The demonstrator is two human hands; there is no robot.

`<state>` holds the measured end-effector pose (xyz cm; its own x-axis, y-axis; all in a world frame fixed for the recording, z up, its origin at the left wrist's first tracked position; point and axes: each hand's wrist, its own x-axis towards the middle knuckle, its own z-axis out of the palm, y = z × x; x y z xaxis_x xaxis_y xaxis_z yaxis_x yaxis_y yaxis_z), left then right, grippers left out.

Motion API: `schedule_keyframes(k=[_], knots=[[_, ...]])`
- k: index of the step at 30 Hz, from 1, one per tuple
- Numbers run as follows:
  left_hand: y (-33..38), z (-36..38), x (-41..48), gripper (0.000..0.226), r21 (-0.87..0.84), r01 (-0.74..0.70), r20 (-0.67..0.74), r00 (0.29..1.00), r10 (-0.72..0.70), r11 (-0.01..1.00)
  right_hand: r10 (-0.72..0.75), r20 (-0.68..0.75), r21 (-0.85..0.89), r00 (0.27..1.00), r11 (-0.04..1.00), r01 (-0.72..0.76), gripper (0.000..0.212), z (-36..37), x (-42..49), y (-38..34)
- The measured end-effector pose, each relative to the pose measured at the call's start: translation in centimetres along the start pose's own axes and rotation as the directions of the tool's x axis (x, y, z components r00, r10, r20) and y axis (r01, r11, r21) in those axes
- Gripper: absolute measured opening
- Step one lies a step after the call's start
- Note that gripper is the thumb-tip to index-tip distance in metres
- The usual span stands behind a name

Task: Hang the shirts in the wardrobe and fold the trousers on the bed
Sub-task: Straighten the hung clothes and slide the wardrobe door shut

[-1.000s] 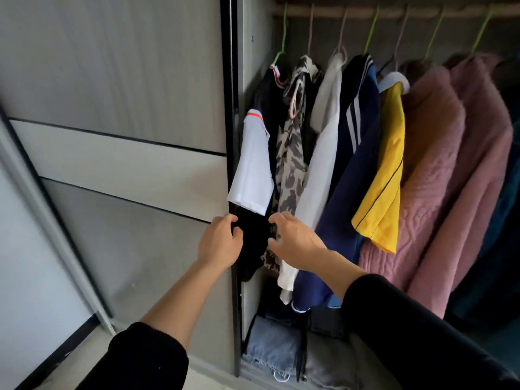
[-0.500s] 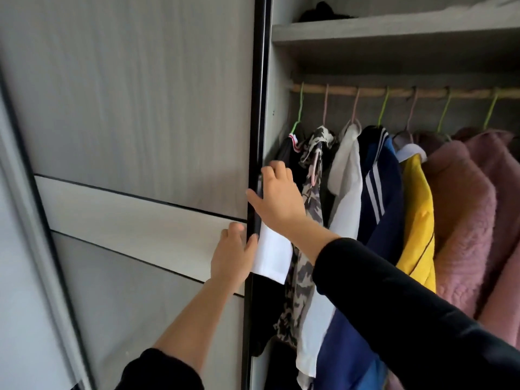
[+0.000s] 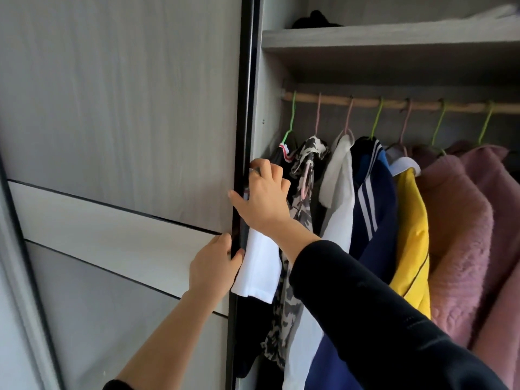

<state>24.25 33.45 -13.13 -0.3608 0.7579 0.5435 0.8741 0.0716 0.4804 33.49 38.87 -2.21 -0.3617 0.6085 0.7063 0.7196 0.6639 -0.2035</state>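
So both hands are on the sliding door (image 3: 126,108) of the wardrobe (image 3: 268,114) right now. The left hand (image 3: 213,266) is down low, its grip clamped on the door's black edge strip (image 3: 244,108), thumb on the inner side and fingers on the pale front panel. The right hand (image 3: 267,198) sits higher on the same strip, thumb spread across the front and fingers curled into the gap behind it. That grip looks clamped on the door too, though I can't really tell if the fingers also catch some fabric in there.

The shirts are all inside, hanging off a wooden rail (image 3: 394,104) on thin green and pink hangers (image 3: 377,119). Closest to the door is a black shirt (image 3: 250,333) with a white sleeve (image 3: 259,271). That sleeve hangs right against the door's edge, just beside the left thumb and under the right wrist.

Next along are a camo-pattern top (image 3: 302,220), a white garment (image 3: 337,215), a navy jacket (image 3: 377,209) with white stripes and a yellow shirt (image 3: 413,235) with a white collar. Two fluffy pink coats (image 3: 461,235) are at the far right, and everything is packed close and touching.

Above the rail, a grey shelf (image 3: 394,38) carries something dark (image 3: 315,19) that's too far back to make out.
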Motion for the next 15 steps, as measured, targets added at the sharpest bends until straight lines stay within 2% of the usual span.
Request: schedule_keyframes(k=[6, 15], knots=[[1.9, 0.0, -0.9, 0.034, -0.009, 0.026, 0.003, 1.0, -0.026, 1.0, 0.007, 0.023, -0.051, 1.0, 0.999, -0.006, 0.041, -1.7, -0.7, 0.8], [7.9, 1.6, -4.0, 0.038, -0.047, -0.011, 0.023, 1.0, 0.012, 0.999, 0.067, 0.006, -0.056, 0.998, 0.996, -0.066, 0.04, -6.0, -3.9, 5.2]])
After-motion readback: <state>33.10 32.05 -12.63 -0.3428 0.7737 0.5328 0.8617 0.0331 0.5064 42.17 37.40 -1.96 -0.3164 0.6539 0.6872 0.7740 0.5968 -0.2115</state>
